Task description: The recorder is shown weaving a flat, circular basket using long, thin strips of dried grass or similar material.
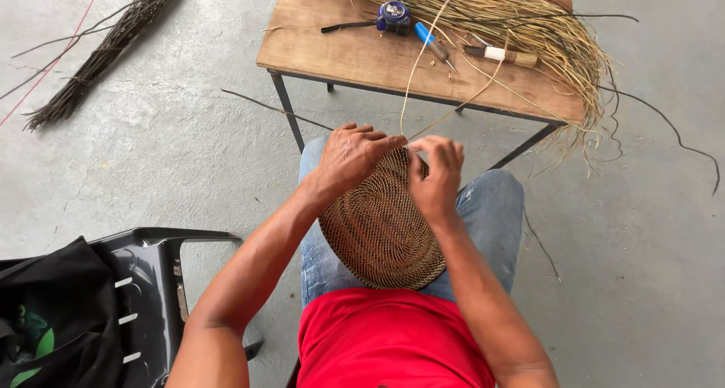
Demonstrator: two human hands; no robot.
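Currently, a brown oval woven basket base (381, 225) is propped on the lap, below the wooden surface (355, 52). Its upper rim is clasped by the left hand (351, 157), while a pale straw strand (415, 71) is pinched there by the right hand (436, 173).
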